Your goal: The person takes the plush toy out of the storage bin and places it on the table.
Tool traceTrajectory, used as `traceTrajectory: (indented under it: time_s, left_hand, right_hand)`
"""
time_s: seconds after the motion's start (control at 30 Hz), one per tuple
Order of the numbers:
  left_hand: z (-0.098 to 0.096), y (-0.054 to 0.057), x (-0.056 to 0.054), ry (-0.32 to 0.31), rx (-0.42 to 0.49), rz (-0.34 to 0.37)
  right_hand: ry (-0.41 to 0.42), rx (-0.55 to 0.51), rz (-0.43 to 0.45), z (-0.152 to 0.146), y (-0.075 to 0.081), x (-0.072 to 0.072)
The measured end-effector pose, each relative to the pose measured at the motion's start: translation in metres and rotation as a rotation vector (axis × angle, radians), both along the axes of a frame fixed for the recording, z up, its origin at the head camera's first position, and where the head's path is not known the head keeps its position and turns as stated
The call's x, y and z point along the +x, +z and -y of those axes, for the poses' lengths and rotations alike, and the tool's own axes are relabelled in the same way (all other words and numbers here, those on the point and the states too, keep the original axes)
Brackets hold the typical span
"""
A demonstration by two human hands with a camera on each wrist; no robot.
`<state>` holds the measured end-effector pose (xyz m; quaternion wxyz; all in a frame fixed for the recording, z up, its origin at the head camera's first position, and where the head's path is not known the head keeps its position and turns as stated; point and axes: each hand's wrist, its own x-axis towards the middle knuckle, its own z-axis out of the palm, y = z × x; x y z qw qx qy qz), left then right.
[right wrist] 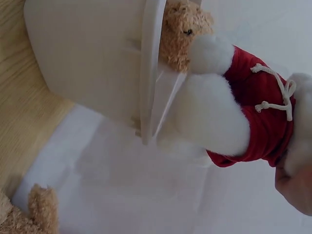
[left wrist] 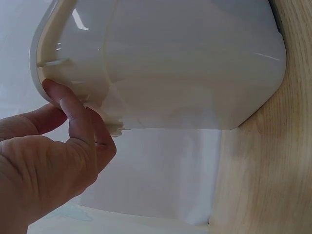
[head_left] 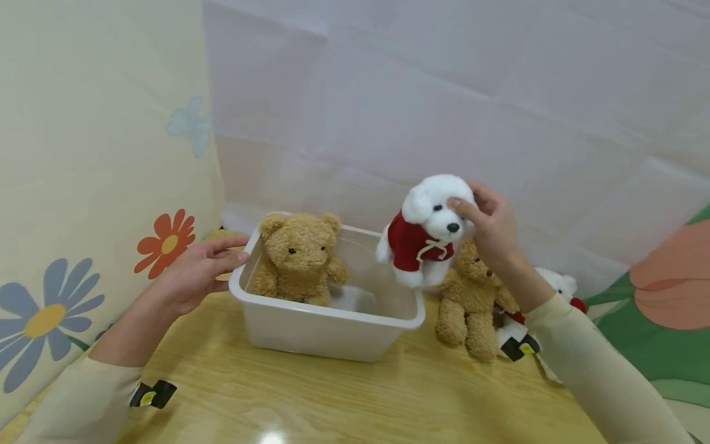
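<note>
My right hand (head_left: pixel 490 231) is holding the white plush dog (head_left: pixel 427 237) by its head, thumb and fingers curling round the crown and pinching the soft pile; the dog in its red hooded top is hanging upright in the air, just above the near right corner of the white plastic bin (head_left: pixel 333 320). My left hand (head_left: pixel 194 277) is resting with straight, nearly closed fingers (left wrist: pixel 78 117) against the bin's left rim, the fingertips touching the lip and gripping nothing. A brown teddy bear (head_left: pixel 299 259) is sitting inside the bin, toward my left fingers. A second brown bear (head_left: pixel 468 302) is standing on the wooden table (head_left: pixel 333 401) just below my right wrist, and another white plush toy (head_left: pixel 560 287) is lying beyond it.

Handling, as I judge it: the dog looks light, soft and easily squashed, not fragile; the fur may be slipping a little under a loose pinch, so the firmer head or the clothed torso seems the better place to take hold. The drawstring on the top could be catching on the rim.

Hard to make out: my forearm is hiding most of the far white toy; the right wrist view is cutting off the dog's head and most of my fingers; the dog's hind legs are blurring into the bin wall
</note>
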<state>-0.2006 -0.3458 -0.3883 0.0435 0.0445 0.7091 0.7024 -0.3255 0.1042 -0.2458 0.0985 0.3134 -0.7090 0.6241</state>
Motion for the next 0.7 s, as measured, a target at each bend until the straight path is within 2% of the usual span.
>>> traceTrajectory:
  time_s: [0.13,0.33,0.53,0.7]
  left_hand:
    - [0.001,-0.001,-0.001,-0.001,0.001,0.001]
    - [0.002,-0.002,-0.002,-0.017,-0.01,-0.007]
    - [0.003,-0.002,-0.001,-0.02,-0.03,-0.005]
    - [0.003,-0.002,-0.001,-0.012,-0.025,-0.001]
  right_hand:
    - [-0.069,-0.086,-0.003,-0.014,-0.001,-0.006]
    - [-0.208,-0.126,-0.017,-0.038,-0.009,-0.01]
    - [-0.276,-0.133,-0.063,-0.057,-0.032,-0.012]
    - [-0.361,-0.056,-0.027,-0.068,-0.056,-0.013]
